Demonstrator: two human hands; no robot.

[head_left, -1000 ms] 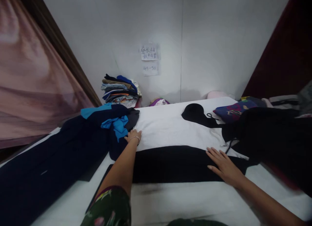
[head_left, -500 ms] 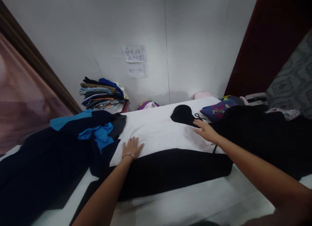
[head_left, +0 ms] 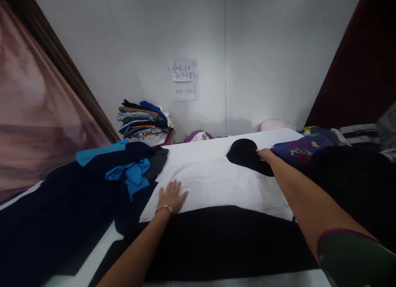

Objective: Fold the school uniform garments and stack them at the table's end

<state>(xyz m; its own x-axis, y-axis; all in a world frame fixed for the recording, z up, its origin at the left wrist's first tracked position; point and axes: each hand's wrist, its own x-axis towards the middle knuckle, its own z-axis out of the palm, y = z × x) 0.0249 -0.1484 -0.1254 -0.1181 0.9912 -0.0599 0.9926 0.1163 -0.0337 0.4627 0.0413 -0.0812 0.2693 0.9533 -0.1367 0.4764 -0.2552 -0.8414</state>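
Observation:
A garment lies spread across the white table, with a white part (head_left: 213,183) in the middle, a wide black part (head_left: 229,241) along the near side and a rounded black piece like a hood (head_left: 243,151) at the far side. My left hand (head_left: 171,197), with a bracelet at the wrist, rests flat on the left of the white cloth, fingers spread. At the far right, my right hand (head_left: 265,155) has its fingers closed on the right edge of the black hood-like piece. Part of that edge is hidden by the hand.
Dark navy clothes with bright blue parts (head_left: 134,175) lie to the left. Behind them stands a stack of folded clothes (head_left: 144,122). On the right are a patterned blue cloth (head_left: 305,148) and a black heap of clothing (head_left: 355,183). Handwritten paper signs (head_left: 185,70) hang on the wall.
My right hand has moved from above the cloth to the edge of the black hood-like piece and closed on it. My left hand stays flat on the white cloth. The view has shifted left.

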